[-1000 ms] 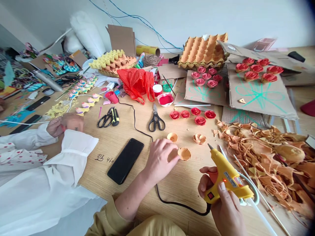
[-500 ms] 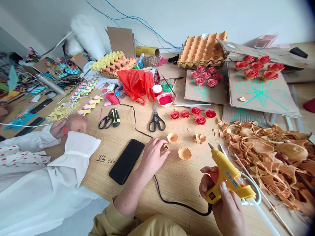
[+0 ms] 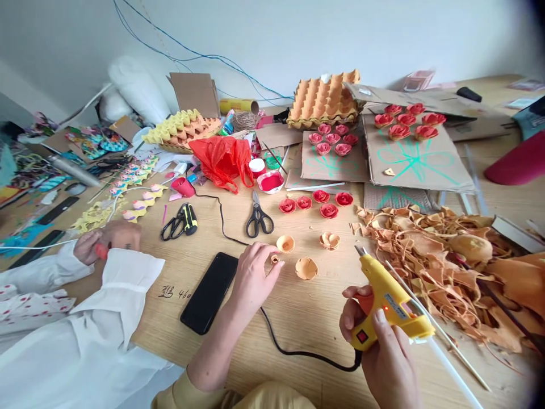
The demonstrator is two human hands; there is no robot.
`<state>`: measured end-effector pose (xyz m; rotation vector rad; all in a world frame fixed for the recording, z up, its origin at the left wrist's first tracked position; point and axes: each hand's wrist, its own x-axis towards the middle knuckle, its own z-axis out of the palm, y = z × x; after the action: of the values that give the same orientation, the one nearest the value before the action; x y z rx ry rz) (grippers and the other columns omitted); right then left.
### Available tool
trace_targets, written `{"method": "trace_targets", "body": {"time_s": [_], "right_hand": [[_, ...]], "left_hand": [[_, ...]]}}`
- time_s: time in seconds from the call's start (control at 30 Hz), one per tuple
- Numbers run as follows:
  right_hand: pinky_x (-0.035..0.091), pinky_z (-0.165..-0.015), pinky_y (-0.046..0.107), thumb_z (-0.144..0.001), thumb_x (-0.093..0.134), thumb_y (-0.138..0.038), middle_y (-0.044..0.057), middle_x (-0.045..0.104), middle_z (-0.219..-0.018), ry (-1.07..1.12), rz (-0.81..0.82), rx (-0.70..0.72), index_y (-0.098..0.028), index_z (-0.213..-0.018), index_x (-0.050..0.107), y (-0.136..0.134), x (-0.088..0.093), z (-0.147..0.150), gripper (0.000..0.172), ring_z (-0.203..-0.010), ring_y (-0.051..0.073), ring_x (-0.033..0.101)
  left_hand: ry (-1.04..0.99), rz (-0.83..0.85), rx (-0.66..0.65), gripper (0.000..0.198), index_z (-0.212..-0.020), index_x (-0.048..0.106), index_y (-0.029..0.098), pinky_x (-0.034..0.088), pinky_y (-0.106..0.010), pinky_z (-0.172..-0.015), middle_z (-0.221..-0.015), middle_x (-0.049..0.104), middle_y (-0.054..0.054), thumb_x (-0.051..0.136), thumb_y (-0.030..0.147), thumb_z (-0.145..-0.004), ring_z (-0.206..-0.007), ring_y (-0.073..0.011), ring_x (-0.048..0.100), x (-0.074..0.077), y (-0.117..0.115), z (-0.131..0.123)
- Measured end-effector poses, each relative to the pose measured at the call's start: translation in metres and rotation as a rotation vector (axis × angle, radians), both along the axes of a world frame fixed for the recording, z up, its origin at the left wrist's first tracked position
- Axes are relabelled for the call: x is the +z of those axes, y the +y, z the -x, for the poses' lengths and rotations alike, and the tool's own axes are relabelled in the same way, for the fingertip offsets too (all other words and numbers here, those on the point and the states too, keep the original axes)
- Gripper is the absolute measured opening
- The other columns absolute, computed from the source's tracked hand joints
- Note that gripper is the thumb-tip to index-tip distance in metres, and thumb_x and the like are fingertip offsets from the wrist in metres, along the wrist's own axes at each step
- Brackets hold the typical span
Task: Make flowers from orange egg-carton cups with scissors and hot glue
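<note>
My right hand is wrapped round a yellow hot glue gun, whose nozzle points up and to the left. A red light glows on its side, and a white glue stick sticks out of its back. With its thumb and fingertips, my left hand has hold of a small rolled orange flower centre, low over the table. Just beyond that hand are a plain orange cup, a cup with cut petals and a layered petal cup.
Several red-painted flowers stand near black scissors and a dish of red paint. Orange scraps are heaped at right. A phone lies by my left forearm. At left are another person's hands. The glue gun's cord crosses the table.
The view has swung to the right, so most things sit further left. Both hands keep their hold, and the glue gun stays right of the petal cups.
</note>
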<state>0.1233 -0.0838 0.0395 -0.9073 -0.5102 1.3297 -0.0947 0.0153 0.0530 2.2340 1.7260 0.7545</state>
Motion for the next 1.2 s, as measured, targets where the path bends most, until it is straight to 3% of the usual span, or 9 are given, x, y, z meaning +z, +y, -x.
{"method": "trace_targets", "body": {"time_s": [0.17,0.4,0.67,0.8,0.93,1.2], "right_hand": [[0.042,-0.049,0.024,-0.097,0.059,-0.042,0.005,0.061,-0.106,0.022,-0.004,0.006,-0.028,-0.108,0.065,0.000,0.000,0.000,0.018,-0.062,0.010,0.050],[0.040,-0.050,0.024,-0.099,0.057,-0.041,0.005,0.061,-0.106,-0.013,-0.026,0.034,-0.027,-0.109,0.065,-0.002,-0.003,-0.001,0.018,-0.063,0.009,0.050],[0.041,-0.050,0.024,-0.099,0.058,-0.038,0.004,0.060,-0.105,-0.032,-0.027,0.044,-0.028,-0.107,0.065,-0.002,-0.002,0.000,0.015,-0.063,0.010,0.050],[0.042,-0.050,0.024,-0.097,0.060,-0.038,0.004,0.060,-0.104,-0.037,-0.024,0.043,-0.028,-0.107,0.065,-0.003,-0.003,-0.001,0.015,-0.063,0.010,0.050],[0.042,-0.051,0.024,-0.099,0.059,-0.036,0.004,0.058,-0.105,-0.029,-0.023,0.058,-0.028,-0.108,0.064,-0.004,-0.002,-0.002,0.014,-0.063,0.009,0.050],[0.042,-0.052,0.023,-0.098,0.061,-0.035,0.003,0.058,-0.105,-0.014,0.008,0.062,-0.029,-0.107,0.064,-0.003,0.001,-0.002,0.012,-0.064,0.009,0.049]], "left_hand": [[-0.043,0.020,-0.072,0.014,-0.102,0.064,0.022,0.050,-0.040,-0.093,-0.104,0.069,-0.004,0.063,0.014,-0.090,-0.101,-0.0231,0.064,0.009,0.000,-0.014],[-0.042,0.106,-0.241,0.021,-0.106,0.064,0.022,0.050,-0.043,-0.094,-0.107,0.066,-0.006,0.069,0.014,-0.087,-0.106,-0.0261,0.062,0.001,-0.011,-0.043],[0.052,0.063,-0.236,0.022,-0.107,0.062,0.020,0.050,-0.049,-0.094,-0.109,0.063,-0.008,0.070,0.017,-0.087,-0.107,-0.0290,0.058,-0.007,-0.014,-0.055],[0.035,0.041,-0.214,0.020,-0.107,0.062,0.020,0.051,-0.047,-0.092,-0.109,0.063,-0.008,0.069,0.019,-0.089,-0.106,-0.0276,0.058,-0.009,-0.014,-0.055],[0.063,0.006,-0.222,0.003,-0.093,0.065,0.020,0.050,-0.045,-0.090,-0.108,0.065,-0.008,0.065,0.018,-0.091,-0.105,-0.0269,0.059,-0.011,-0.014,-0.055],[0.189,-0.118,-0.237,0.010,-0.090,0.065,0.019,0.048,-0.042,-0.081,-0.098,0.069,-0.007,0.057,0.018,-0.096,-0.094,-0.0248,0.061,-0.016,-0.015,-0.055]]}}
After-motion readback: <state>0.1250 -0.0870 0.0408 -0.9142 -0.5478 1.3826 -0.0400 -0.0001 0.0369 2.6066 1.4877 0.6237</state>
